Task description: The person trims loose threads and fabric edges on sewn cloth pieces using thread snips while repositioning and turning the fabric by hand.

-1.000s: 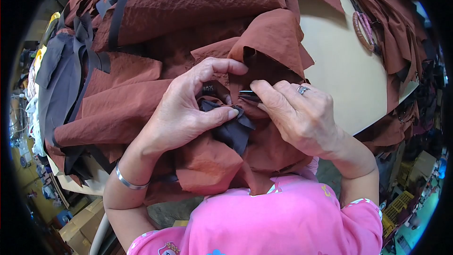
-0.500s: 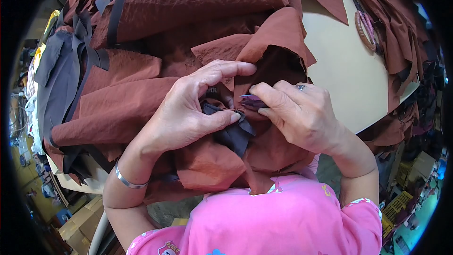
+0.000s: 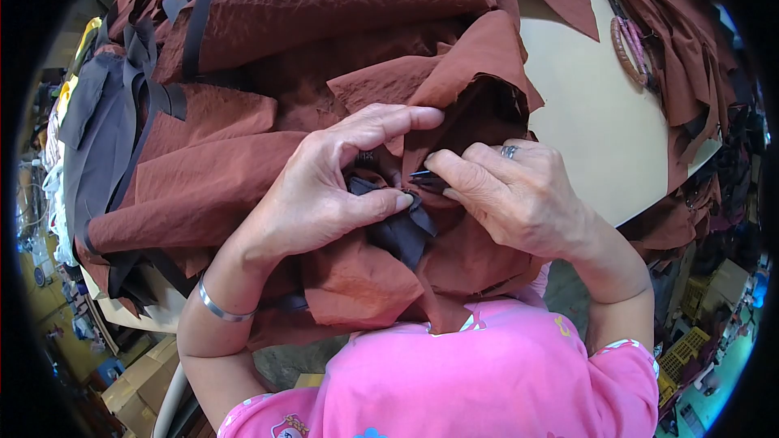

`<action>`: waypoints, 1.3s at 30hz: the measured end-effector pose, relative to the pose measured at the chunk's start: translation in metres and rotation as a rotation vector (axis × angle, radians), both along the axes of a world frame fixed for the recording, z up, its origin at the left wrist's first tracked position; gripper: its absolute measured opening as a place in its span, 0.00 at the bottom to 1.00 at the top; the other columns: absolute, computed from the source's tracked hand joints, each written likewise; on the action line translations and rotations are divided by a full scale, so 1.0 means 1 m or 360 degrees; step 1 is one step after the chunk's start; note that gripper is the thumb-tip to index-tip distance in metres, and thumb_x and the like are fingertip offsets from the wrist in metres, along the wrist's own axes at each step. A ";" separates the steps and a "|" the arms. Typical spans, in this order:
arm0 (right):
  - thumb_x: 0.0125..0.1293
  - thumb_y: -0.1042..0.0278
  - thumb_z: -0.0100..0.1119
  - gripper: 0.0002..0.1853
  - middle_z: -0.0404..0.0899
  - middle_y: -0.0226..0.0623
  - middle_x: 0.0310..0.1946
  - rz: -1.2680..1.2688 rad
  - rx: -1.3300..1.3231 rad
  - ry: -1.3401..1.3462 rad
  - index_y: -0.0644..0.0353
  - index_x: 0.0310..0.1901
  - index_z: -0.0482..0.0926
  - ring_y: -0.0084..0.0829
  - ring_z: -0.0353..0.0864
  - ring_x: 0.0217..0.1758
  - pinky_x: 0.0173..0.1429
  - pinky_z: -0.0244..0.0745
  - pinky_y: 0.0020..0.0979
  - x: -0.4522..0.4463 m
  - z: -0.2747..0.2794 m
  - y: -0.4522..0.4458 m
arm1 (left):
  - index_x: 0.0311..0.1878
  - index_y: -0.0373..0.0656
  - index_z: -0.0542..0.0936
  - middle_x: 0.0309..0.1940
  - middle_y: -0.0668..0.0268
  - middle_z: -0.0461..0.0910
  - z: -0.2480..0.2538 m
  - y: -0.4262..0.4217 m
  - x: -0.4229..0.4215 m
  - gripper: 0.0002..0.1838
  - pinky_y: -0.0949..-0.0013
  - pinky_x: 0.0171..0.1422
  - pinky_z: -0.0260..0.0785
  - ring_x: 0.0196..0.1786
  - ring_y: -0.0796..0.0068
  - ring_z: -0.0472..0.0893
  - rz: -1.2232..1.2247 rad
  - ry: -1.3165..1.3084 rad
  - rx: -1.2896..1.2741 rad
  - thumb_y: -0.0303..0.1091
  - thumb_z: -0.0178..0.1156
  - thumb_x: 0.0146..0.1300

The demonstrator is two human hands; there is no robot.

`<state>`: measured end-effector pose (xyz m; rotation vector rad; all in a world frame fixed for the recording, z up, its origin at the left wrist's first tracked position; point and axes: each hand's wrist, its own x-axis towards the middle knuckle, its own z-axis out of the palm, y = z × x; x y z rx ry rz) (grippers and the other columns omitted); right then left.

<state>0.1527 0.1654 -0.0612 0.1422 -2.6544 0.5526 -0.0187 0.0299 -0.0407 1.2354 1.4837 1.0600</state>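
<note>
Reddish-brown fabric (image 3: pixel 365 276) lies bunched in front of me, with a dark grey cloth piece (image 3: pixel 403 235) at its seam. My left hand (image 3: pixel 320 186) grips this fabric. Its thumb presses on the dark piece, while the index finger stretches over a brown fold and the other fingers are partly hidden beneath. In my right hand (image 3: pixel 515 191) is a small pair of thread snips (image 3: pixel 425 180), mostly covered by the fingers. Their dark tips point left, close to the seam beside my left thumb.
More brown fabric (image 3: pixel 341 8) is heaped across the pale table (image 3: pixel 592 130), with dark grey strips (image 3: pixel 105 113) on the left. Scissors with wrapped handles (image 3: pixel 631 53) lie at the right edge. Below are a cardboard box (image 3: pixel 146 389) and a yellow crate (image 3: pixel 682 353).
My right hand has shifted slightly, and the snips have turned so that less of them shows. The left hand stays almost still on the fabric.
</note>
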 end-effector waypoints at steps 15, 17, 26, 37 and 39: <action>0.50 0.74 0.61 0.16 0.75 0.37 0.27 -0.0078 -0.0636 0.0029 0.62 0.42 0.73 0.37 0.77 0.26 0.27 0.72 0.34 -0.005 -0.010 -0.008 | 0.58 0.38 0.70 0.56 0.64 0.70 -0.009 0.000 -0.003 0.32 0.74 0.53 0.65 0.49 0.80 0.71 -0.0076 -0.0020 0.0063 0.27 0.66 0.45; 0.51 0.74 0.61 0.16 0.75 0.37 0.27 -0.0125 -0.0535 -0.0001 0.61 0.43 0.73 0.37 0.77 0.26 0.27 0.72 0.33 -0.005 -0.008 -0.008 | 0.58 0.38 0.70 0.56 0.64 0.69 -0.010 0.000 -0.001 0.32 0.74 0.53 0.66 0.50 0.80 0.71 -0.0071 -0.0021 0.0078 0.27 0.66 0.45; 0.48 0.78 0.64 0.20 0.75 0.42 0.34 -0.0371 -0.0688 -0.0076 0.65 0.44 0.72 0.37 0.78 0.33 0.35 0.73 0.29 0.002 0.000 -0.002 | 0.53 0.39 0.64 0.47 0.67 0.66 -0.002 -0.003 0.005 0.28 0.76 0.50 0.67 0.46 0.80 0.71 0.0257 -0.0519 -0.0071 0.16 0.62 0.47; 0.54 0.74 0.63 0.21 0.73 0.35 0.32 -0.0203 -0.1214 -0.0225 0.61 0.50 0.68 0.24 0.73 0.32 0.39 0.70 0.22 -0.014 0.005 -0.012 | 0.36 0.40 0.66 0.31 0.71 0.69 0.002 -0.006 0.011 0.16 0.78 0.42 0.67 0.36 0.83 0.73 0.0207 -0.0322 -0.0060 0.19 0.63 0.50; 0.55 0.75 0.61 0.20 0.71 0.30 0.30 -0.0158 -0.1505 -0.0273 0.61 0.50 0.67 0.19 0.69 0.30 0.36 0.67 0.20 -0.015 0.009 -0.014 | 0.34 0.39 0.68 0.29 0.71 0.71 0.006 -0.009 0.011 0.12 0.78 0.40 0.67 0.34 0.82 0.74 0.0200 -0.0152 -0.0110 0.21 0.63 0.50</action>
